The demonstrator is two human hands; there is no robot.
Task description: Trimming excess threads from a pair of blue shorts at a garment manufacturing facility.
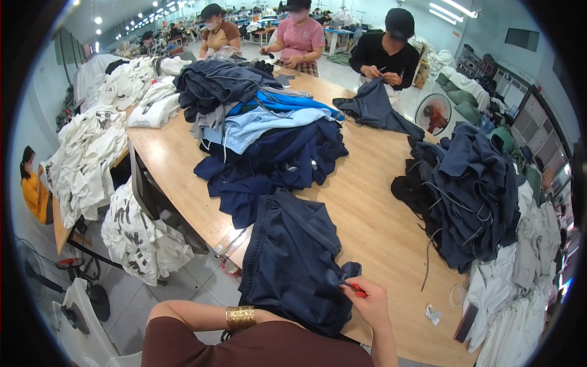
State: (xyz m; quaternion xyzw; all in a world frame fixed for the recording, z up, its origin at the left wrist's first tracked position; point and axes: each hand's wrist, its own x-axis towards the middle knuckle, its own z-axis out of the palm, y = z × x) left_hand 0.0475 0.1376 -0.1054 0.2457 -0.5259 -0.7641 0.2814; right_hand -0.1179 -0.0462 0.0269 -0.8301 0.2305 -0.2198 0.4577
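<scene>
Navy shorts (293,257) lie spread on the near table edge, their gathered elastic waistband toward the left. In my right hand (373,303) is a small red-handled tool, apparently thread snips (357,290); the fingers are closed round it at the right edge of the shorts, beside a turned-up bit of cloth. My left forearm, with a wide gold bracelet (240,316), reaches in across the near end of the shorts. Only the wrist of my left hand (266,316) shows; cloth and my body hide the fingers.
A pile of navy and blue garments (269,140) stands beyond the shorts, with another dark heap (471,189) at right. White garments (92,159) fill the left side. Three people work across the wooden table (379,189). A fan (433,114) stands at far right.
</scene>
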